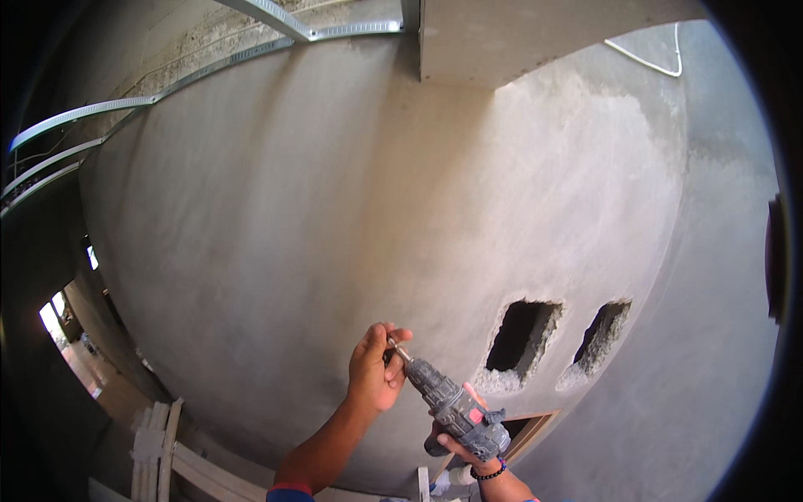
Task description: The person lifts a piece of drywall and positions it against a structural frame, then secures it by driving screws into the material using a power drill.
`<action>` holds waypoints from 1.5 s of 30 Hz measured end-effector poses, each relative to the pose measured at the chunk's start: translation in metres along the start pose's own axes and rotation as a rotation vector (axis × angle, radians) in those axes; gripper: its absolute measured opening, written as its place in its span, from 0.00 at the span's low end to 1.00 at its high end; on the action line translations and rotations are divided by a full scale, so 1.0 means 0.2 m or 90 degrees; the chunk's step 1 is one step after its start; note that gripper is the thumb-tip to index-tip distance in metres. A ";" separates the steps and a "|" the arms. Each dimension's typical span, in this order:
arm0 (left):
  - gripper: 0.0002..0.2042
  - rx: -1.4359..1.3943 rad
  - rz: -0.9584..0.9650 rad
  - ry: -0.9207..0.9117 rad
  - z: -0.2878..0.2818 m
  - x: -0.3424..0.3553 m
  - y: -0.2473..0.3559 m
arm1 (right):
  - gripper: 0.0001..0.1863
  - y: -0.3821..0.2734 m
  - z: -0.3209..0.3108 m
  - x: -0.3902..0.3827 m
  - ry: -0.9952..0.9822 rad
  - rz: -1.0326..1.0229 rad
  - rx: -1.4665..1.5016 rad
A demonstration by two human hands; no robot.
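My right hand (483, 462) grips a dusty grey cordless drill (462, 418), which tilts up and to the left. A slim silver bit (402, 351) sticks out of its chuck. Around the bit's tip, the thumb and fingers of my left hand (376, 372) are pinched together. Whatever small piece they hold there is too small to make out. Both hands are in front of a grey plastered wall (276, 226).
Two rough-edged openings (523, 335) (595, 339) are cut into the wall at right, with a wood-framed one (529, 435) below. Metal ceiling channels (268, 18) run along the top left. Pale boards (152, 452) stand at lower left. A concrete beam (493, 42) projects overhead.
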State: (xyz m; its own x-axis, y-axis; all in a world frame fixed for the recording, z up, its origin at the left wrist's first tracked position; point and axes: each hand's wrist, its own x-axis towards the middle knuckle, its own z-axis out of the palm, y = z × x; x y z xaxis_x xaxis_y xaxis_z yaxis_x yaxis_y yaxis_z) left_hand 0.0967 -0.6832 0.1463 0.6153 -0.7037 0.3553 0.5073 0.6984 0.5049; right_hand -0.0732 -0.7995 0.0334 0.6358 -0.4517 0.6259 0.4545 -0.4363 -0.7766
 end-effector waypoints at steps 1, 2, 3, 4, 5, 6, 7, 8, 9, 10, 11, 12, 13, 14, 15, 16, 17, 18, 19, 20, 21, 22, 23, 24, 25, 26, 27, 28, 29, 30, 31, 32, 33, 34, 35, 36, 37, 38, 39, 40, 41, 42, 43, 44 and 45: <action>0.10 0.003 -0.008 -0.009 0.00 0.00 0.01 | 0.52 -0.01 0.02 -0.01 0.010 0.009 0.007; 0.09 0.031 -0.004 -0.030 0.01 0.01 0.02 | 0.52 -0.01 0.01 -0.01 0.008 -0.012 -0.058; 0.09 0.057 -0.002 -0.043 0.01 0.01 0.02 | 0.53 0.00 -0.01 -0.01 0.004 -0.029 -0.123; 0.09 0.084 0.001 -0.056 0.01 0.02 0.03 | 0.53 0.00 -0.02 -0.01 0.004 -0.047 -0.188; 0.08 0.109 0.008 -0.073 0.02 0.03 0.03 | 0.53 -0.01 -0.04 0.00 -0.001 -0.099 -0.343; 0.08 0.134 0.009 -0.086 0.03 0.04 0.04 | 0.53 -0.02 -0.06 -0.01 -0.006 -0.143 -0.498; 0.07 0.158 0.011 -0.100 0.03 0.05 0.04 | 0.53 0.02 -0.07 -0.02 0.005 -0.124 -0.471; 0.07 0.160 0.006 -0.107 0.05 0.06 0.04 | 0.53 0.07 -0.09 -0.04 0.017 -0.107 -0.443; 0.07 0.163 0.002 -0.112 0.05 0.05 0.05 | 0.53 0.06 -0.07 -0.04 0.045 -0.087 -0.368; 0.07 0.166 -0.002 -0.116 0.05 0.05 0.05 | 0.52 0.05 -0.04 -0.04 0.072 -0.040 -0.286; 0.07 0.148 -0.003 -0.106 0.07 0.06 0.05 | 0.52 0.03 -0.02 -0.05 0.104 0.003 -0.203; 0.07 0.130 -0.006 -0.094 0.08 0.07 0.03 | 0.51 0.00 0.01 -0.04 0.136 0.075 -0.110; 0.07 0.112 -0.009 -0.082 0.11 0.07 0.01 | 0.51 0.07 -0.01 -0.06 0.156 0.121 -0.025; 0.07 0.105 -0.025 -0.093 0.15 0.08 0.00 | 0.50 0.14 -0.03 -0.08 0.183 0.162 0.060; 0.07 0.090 -0.056 -0.113 0.23 0.11 -0.03 | 0.50 0.43 -0.20 -0.12 0.215 0.179 0.129; 0.08 0.092 -0.061 -0.108 0.25 0.13 -0.01 | 0.48 0.20 -0.08 -0.05 0.184 0.094 -0.039; 0.08 0.101 -0.059 -0.122 0.32 0.16 -0.01 | 0.47 -0.01 -0.03 0.02 0.192 -0.048 -0.320; 0.08 0.109 -0.056 -0.141 0.41 0.19 0.01 | 0.46 -0.10 -0.01 0.08 0.227 -0.132 -0.435; 0.08 0.107 -0.045 -0.177 0.52 0.21 0.03 | 0.44 -0.22 0.01 0.15 0.262 -0.154 -0.404; 0.09 0.104 -0.037 -0.212 0.63 0.23 0.06 | 0.42 -0.36 0.03 0.22 0.247 -0.118 -0.145; 0.09 0.109 -0.024 -0.237 0.74 0.26 0.09 | 0.41 -0.50 0.06 0.29 0.256 -0.087 0.119; 0.10 0.113 -0.011 -0.261 0.84 0.28 0.13 | 0.40 -0.57 0.06 0.36 0.251 -0.166 0.107; 0.10 0.115 0.002 -0.290 0.94 0.32 0.15 | 0.39 -0.65 0.04 0.43 0.253 -0.245 0.086; 0.11 0.123 0.023 -0.315 1.04 0.35 0.19 | 0.40 -0.71 0.03 0.49 0.302 -0.358 -0.144; 0.11 0.124 0.043 -0.344 1.12 0.36 0.24 | 0.40 -0.78 0.03 0.54 0.288 -0.330 -0.050; 0.11 0.124 0.059 -0.372 1.19 0.38 0.28 | 0.41 -0.83 0.02 0.58 0.275 -0.298 0.042; 0.11 0.122 0.071 -0.372 1.26 0.38 0.31 | 0.31 -0.87 -0.01 0.63 0.312 -0.367 -0.122; 0.11 0.116 0.079 -0.372 1.32 0.38 0.33 | 0.28 -0.92 -0.01 0.66 0.323 -0.401 -0.191; 0.11 0.094 0.088 -0.386 1.36 0.40 0.35 | 0.24 -0.97 -0.01 0.70 0.338 -0.437 -0.260; 0.10 0.095 0.103 -0.392 1.40 0.42 0.37 | 0.20 -1.03 -0.01 0.73 0.356 -0.473 -0.326; 0.10 0.100 0.114 -0.391 1.43 0.43 0.38 | 0.20 -1.07 0.00 0.74 0.351 -0.467 -0.322; 0.10 0.105 0.125 -0.391 1.44 0.44 0.39 | 0.20 -1.09 -0.01 0.76 0.344 -0.481 -0.338; 0.09 0.105 0.128 -0.387 1.46 0.45 0.40 | 0.20 -1.10 -0.02 0.78 0.338 -0.496 -0.353; 0.09 0.105 0.131 -0.384 1.46 0.46 0.41 | 0.20 -1.12 -0.03 0.80 0.332 -0.511 -0.368; 0.09 0.106 0.135 -0.380 1.47 0.46 0.42 | 0.20 -1.13 -0.03 0.82 0.327 -0.517 -0.362; 0.09 0.101 0.142 -0.389 1.48 0.47 0.43 | 0.20 -1.13 -0.03 0.83 0.327 -0.525 -0.364; 0.09 0.097 0.150 -0.397 1.48 0.48 0.43 | 0.20 -1.13 -0.03 0.84 0.326 -0.533 -0.366; 0.09 0.093 0.157 -0.405 1.48 0.49 0.43 | 0.20 -1.14 -0.03 0.85 0.326 -0.541 -0.368; 0.09 0.093 0.158 -0.405 1.49 0.49 0.44 | 0.20 -1.14 -0.02 0.85 0.327 -0.536 -0.367; 0.09 0.093 0.158 -0.404 1.49 0.49 0.44 | 0.20 -1.14 -0.02 0.86 0.328 -0.538 -0.377; 0.09 0.092 0.159 -0.403 1.48 0.49 0.44 | 0.20 -1.14 -0.01 0.86 0.330 -0.539 -0.387; 0.09 0.091 0.158 -0.402 1.48 0.49 0.44 | 0.20 -1.15 -0.02 0.86 0.331 -0.547 -0.408; 0.09 0.092 0.160 -0.401 1.48 0.49 0.45 | 0.23 -1.15 -0.02 0.86 0.328 -0.535 -0.401; 0.09 0.092 0.162 -0.400 1.48 0.49 0.45 | 0.25 -1.15 -0.01 0.86 0.326 -0.523 -0.393; 0.08 0.093 0.165 -0.399 1.47 0.49 0.45 | 0.30 -1.16 0.01 0.85 0.319 -0.492 -0.355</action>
State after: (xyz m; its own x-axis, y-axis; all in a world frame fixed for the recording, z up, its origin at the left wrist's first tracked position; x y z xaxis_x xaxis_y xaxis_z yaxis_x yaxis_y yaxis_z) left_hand 0.0250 -0.7267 0.4586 0.2181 -0.4904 0.8438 0.2773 0.8601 0.4282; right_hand -0.0696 -0.7744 0.3196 -0.0877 -0.1136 0.9896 0.1941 -0.9764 -0.0949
